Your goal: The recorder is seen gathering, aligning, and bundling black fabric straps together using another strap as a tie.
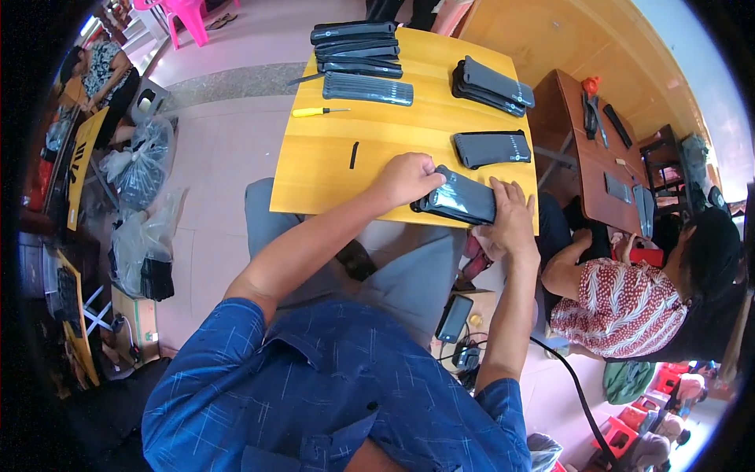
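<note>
Near the front right edge of the yellow table lies a dark grey, ribbed flat pack (464, 198) with a shiny surface and black edges. My left hand (410, 179) is closed at its upper left corner, the fingers curled in a pinch. Around the pack's right end my right hand (511, 219) is closed, its fingers over the top and side. Just beyond lies a similar grey pack (493, 149) with white print. A short black strip (354, 155) rests on the wood to the left of my hands.
On the yellow table (314, 177) are a yellow-handled screwdriver (320, 112), a pile of grey packs (358, 49), a single pack (368, 89) and a stack (494, 85) at far right. Someone in a red patterned top (621, 307) sits to the right, by a brown table (586, 141).
</note>
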The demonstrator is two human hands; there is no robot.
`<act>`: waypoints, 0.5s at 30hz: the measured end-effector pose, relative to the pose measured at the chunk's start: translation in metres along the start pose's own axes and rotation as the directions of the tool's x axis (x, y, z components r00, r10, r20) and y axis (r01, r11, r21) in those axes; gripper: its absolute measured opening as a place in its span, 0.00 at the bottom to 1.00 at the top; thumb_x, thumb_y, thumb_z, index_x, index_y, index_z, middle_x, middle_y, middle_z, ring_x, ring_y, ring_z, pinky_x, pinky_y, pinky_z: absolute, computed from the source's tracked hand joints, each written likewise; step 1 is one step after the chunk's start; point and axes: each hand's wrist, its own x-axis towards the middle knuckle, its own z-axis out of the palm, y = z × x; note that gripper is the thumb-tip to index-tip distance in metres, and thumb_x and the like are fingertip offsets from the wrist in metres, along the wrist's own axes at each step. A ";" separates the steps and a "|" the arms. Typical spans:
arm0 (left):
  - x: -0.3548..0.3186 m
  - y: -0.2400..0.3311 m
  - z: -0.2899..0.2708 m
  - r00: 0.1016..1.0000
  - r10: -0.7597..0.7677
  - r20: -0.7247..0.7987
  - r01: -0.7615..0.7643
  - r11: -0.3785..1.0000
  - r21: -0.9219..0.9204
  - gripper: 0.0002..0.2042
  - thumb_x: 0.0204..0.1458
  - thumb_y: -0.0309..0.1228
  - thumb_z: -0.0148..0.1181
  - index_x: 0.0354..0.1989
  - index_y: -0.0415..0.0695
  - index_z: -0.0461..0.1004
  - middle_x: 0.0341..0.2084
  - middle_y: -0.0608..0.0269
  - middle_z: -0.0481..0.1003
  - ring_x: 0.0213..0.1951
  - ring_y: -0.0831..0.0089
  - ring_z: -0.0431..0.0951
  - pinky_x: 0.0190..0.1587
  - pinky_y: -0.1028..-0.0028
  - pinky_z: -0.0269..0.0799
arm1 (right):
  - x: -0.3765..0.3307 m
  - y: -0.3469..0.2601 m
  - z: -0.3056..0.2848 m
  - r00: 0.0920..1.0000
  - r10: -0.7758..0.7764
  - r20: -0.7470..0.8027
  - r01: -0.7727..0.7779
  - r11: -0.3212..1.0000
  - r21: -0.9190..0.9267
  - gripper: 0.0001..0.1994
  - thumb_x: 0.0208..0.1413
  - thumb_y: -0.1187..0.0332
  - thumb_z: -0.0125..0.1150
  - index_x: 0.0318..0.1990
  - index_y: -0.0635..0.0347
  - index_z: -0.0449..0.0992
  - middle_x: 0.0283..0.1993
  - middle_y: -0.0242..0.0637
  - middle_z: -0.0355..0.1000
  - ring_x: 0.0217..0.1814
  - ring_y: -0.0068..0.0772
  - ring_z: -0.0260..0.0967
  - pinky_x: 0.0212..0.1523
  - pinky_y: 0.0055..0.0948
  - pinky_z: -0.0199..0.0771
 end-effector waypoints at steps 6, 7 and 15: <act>0.002 -0.002 0.001 0.999 -0.046 0.009 0.046 0.999 0.003 0.15 0.54 0.40 0.67 0.30 0.38 0.79 0.23 0.59 0.79 0.24 0.74 0.78 0.30 0.70 0.73 | 0.014 -0.029 0.014 0.992 -0.122 0.025 0.118 0.985 0.129 0.50 0.30 0.64 0.83 0.67 0.54 0.63 0.60 0.47 0.69 0.68 0.52 0.63 0.73 0.57 0.50; 0.002 -0.002 0.002 0.999 -0.046 0.007 0.046 0.999 0.002 0.15 0.54 0.40 0.67 0.30 0.38 0.79 0.23 0.59 0.79 0.24 0.74 0.78 0.30 0.70 0.73 | 0.014 -0.026 0.019 0.987 -0.155 -0.037 0.158 0.982 0.100 0.47 0.31 0.60 0.82 0.65 0.55 0.64 0.57 0.45 0.71 0.63 0.52 0.67 0.69 0.61 0.55; -0.003 -0.003 -0.001 0.958 -0.222 0.180 0.274 0.892 -0.359 0.12 0.63 0.37 0.55 0.37 0.39 0.75 0.22 0.63 0.75 0.22 0.76 0.76 0.25 0.75 0.75 | 0.020 -0.025 0.023 0.983 -0.179 -0.049 0.184 0.971 0.150 0.43 0.30 0.54 0.82 0.59 0.56 0.70 0.57 0.45 0.72 0.63 0.50 0.67 0.67 0.58 0.58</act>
